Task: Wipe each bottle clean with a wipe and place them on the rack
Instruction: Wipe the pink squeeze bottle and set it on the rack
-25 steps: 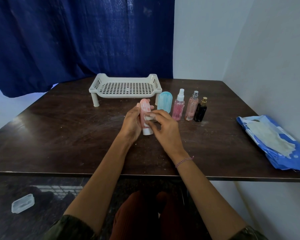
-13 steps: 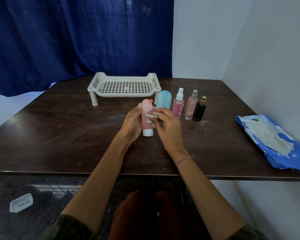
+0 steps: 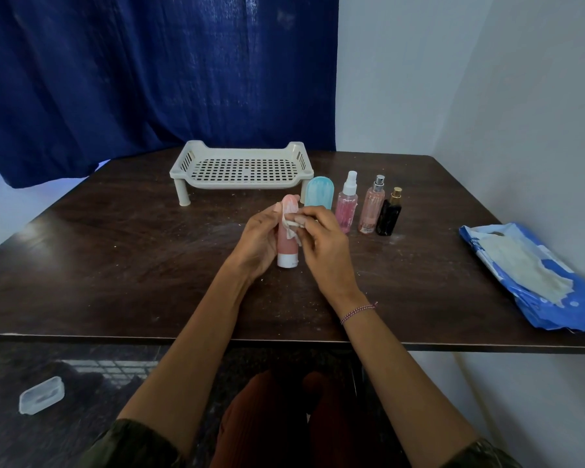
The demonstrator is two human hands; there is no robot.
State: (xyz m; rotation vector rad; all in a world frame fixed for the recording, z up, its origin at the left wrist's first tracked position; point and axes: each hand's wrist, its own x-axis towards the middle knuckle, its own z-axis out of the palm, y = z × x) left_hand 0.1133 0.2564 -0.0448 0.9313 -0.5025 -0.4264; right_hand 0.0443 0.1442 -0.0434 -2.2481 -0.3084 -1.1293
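Head, left hand gripping tube, right hand pinching wipe, print illegible

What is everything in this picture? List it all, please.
table: 1, dark brown, foreground
rack: 1, white, back of table
pink tube: 1, pink, white cap, in left hand
wipe: 1, white, against pink tube
blue tube: 1, light blue, beside rack
white-capped spray: 1, pink, right of blue tube
silver-capped spray: 1, pink, next right
black bottle: 1, gold cap, row's right end
wipe pack: 1, blue, table's right
curtain: 1, blue, behind
box: 1, clear, floor
left hand: grips pink tube
right hand: pinches wipe
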